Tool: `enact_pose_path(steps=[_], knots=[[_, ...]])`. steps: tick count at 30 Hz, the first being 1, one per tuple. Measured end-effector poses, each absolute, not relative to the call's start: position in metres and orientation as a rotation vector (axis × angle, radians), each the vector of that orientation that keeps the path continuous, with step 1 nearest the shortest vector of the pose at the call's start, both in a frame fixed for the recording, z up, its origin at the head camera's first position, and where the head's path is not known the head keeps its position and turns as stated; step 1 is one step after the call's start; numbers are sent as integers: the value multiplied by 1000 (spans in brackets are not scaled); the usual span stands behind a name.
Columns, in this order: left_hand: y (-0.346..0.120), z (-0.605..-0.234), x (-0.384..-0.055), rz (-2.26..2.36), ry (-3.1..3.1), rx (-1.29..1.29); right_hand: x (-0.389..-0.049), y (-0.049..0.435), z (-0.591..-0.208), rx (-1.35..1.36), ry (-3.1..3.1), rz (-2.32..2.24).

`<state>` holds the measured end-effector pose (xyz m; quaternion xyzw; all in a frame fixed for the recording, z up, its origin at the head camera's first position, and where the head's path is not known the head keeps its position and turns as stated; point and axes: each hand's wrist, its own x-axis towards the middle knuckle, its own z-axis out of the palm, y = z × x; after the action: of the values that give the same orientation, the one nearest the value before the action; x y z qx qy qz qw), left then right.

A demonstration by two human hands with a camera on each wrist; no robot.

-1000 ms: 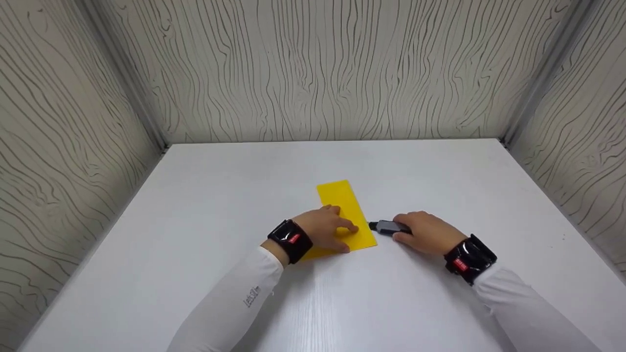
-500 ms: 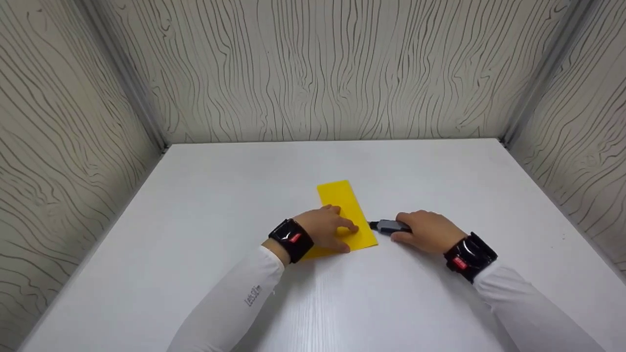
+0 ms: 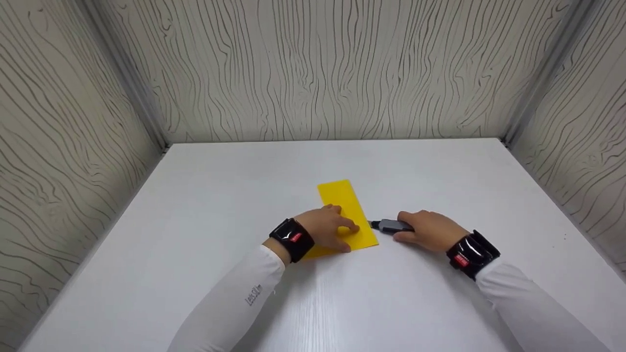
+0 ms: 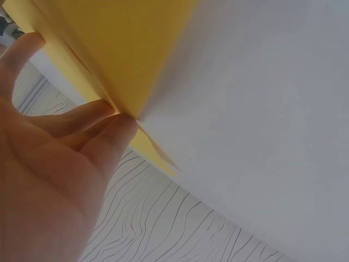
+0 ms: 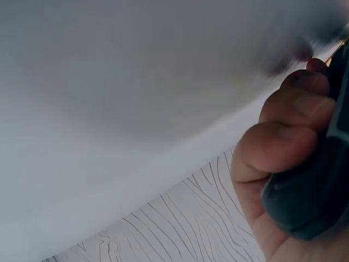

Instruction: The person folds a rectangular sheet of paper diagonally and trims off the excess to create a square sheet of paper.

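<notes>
Yellow sheet (image 3: pixel 345 198) noted near the middle of the white tabletop (image 3: pixel 225 195), laid at a slant and partly covered by the left grip (image 3: pixel 325 230). Layers were seen slightly parted at one corner in the left wrist view. By the left grip nothing was clasped: its fingers were spread, tips set on the paper. By the right grip (image 3: pixel 433 231) a grey-and-black utility knife (image 3: pixel 391 226) was grasped, fingers curled round the handle, the front end pointed at the sheet's right edge. Tip and edge appeared to be in contact; whether the blade was slipped between layers could not be told.

Step in hand judged to be blade work at that edge. For a clean result, the layers should be pinned flat by firm, even pressure, since thin paper could be buckled or torn if dragged. The blade should be kept low and drawn in short, steady strokes along one line. The index finger, set close to the knife's tip, was considered the chief hazard; its tip would best be kept out of the blade's path, and the tabletop guarded from scoring.
</notes>
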<state>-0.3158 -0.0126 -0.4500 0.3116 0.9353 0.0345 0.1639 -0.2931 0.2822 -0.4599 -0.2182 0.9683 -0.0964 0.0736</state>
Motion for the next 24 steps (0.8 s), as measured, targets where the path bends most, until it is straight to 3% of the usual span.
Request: enact_pose_path(steps=[24], knots=[[-12,-447,-313,112,2658,867,-295,276,-458,-627,2943,-242]])
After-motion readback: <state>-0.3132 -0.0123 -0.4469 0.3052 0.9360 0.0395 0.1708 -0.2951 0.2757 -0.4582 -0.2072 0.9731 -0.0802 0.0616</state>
